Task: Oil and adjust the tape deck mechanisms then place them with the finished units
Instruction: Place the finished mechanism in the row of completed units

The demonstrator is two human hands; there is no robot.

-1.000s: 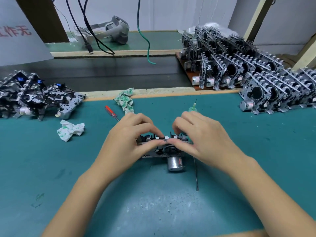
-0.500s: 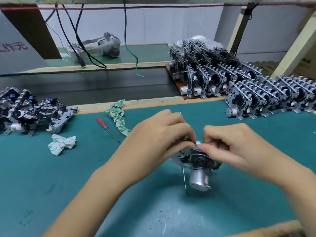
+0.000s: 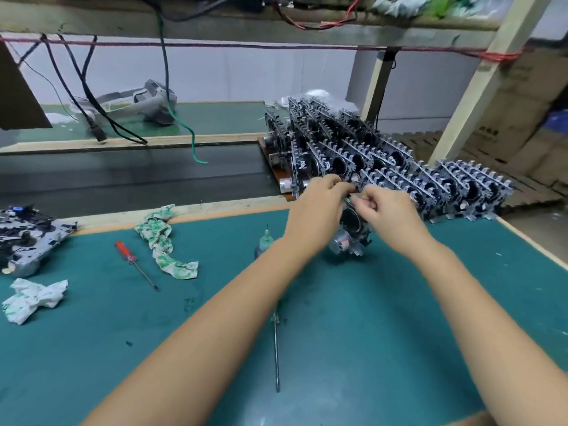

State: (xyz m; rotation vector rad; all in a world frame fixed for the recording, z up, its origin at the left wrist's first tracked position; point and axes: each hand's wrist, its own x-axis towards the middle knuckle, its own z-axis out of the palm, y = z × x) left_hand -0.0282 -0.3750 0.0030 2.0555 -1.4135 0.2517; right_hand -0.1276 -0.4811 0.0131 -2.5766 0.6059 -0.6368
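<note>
Head view: mechanism lifted and carried toward finished rows

Head view, only camera. Left hand (image 3: pixel 318 210) and right hand (image 3: pixel 385 210) both pinch the top edge of one tape deck mechanism (image 3: pixel 353 227), fingers curled round it. Unit hangs upright, motor can at its lower end, raised above the green mat (image 3: pixel 368 333). A second ago it lay flat on the mat close to the body; half a second ago it was tilted up and barely off the mat. Now arms are stretched out and the unit sits up at the far right of the mat, just in front of the finished units (image 3: pixel 399 167) standing in rows; whether it touches them, cannot tell. Oil bottle (image 3: pixel 264 241), earlier hidden behind the hands, now shows beside the left forearm. Thin metal probe (image 3: pixel 277 348) stays on the mat, now between the forearms. Red screwdriver (image 3: pixel 126 252), patterned rag (image 3: pixel 161 241), crumpled tissue (image 3: pixel 33 298) and unfinished pile (image 3: pixel 27 238) at left are unmoved.
</note>
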